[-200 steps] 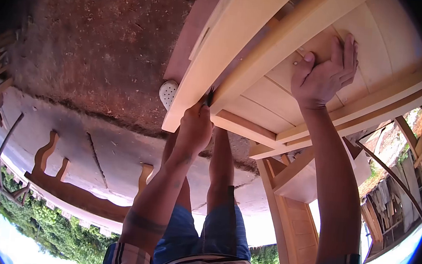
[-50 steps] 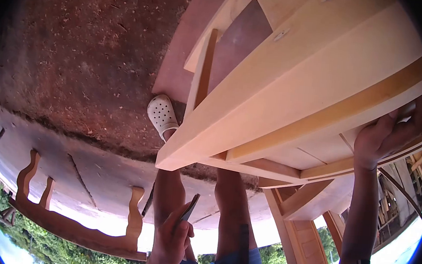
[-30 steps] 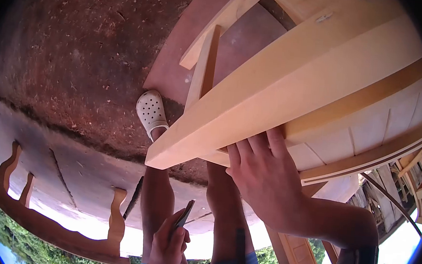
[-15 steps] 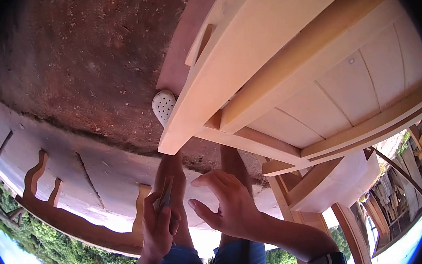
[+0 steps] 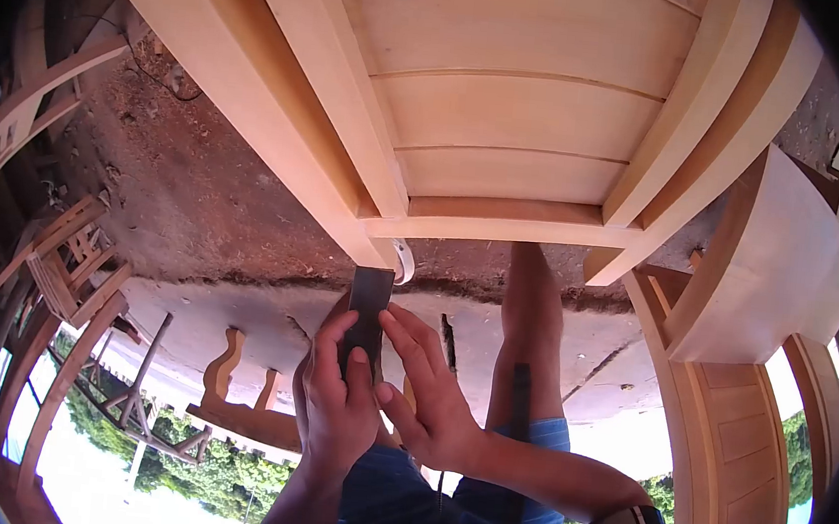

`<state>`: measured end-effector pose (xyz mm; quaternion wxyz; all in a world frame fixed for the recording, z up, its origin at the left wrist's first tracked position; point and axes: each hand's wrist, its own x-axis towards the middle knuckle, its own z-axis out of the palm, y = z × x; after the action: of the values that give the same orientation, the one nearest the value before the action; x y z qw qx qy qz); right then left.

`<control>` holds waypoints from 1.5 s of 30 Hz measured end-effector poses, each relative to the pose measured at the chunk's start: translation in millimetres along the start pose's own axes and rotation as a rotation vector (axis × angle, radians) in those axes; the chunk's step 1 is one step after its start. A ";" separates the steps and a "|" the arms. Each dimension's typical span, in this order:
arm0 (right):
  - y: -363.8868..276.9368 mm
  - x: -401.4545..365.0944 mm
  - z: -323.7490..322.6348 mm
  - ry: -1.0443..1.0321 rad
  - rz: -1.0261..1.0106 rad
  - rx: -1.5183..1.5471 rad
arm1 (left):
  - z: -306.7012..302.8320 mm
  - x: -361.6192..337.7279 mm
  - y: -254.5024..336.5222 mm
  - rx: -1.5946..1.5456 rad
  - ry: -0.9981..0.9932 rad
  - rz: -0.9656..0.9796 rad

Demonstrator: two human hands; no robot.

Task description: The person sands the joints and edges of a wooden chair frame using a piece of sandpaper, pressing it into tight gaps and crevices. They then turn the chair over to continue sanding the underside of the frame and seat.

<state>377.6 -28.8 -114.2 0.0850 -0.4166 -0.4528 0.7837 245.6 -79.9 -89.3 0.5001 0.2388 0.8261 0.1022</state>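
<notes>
My left hand is closed around a dark, flat rectangular piece of sandpaper, its thumb pressed on the face and its fingers behind. The upper end of the sandpaper meets the near end of a pale wooden post. Beside it, my right hand has its fingers stretched out and thumb apart, with fingertips right at the sandpaper's right edge. The post belongs to a large panelled wooden furniture frame that fills the upper middle of the view.
To the right stands another panelled wooden piece with a broad curved board. A wavy-edged wooden part lies left on the concrete ledge. Chair-like frames crowd the far left. Reddish dirt floor lies beyond.
The view has swung so the panelled frame is now centred. My left hand has brought the sandpaper up to the post's end, and my right hand has come in against its edge.
</notes>
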 end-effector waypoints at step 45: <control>28.4 108.4 76.2 0.649 -0.080 0.013 | -134.5 217.1 158.9 0.721 0.128 1.420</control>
<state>259.6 -38.5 -180.3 0.2582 -0.6260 -0.4131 0.6089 90.6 174.8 -128.9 0.1589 0.8486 0.4859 0.1362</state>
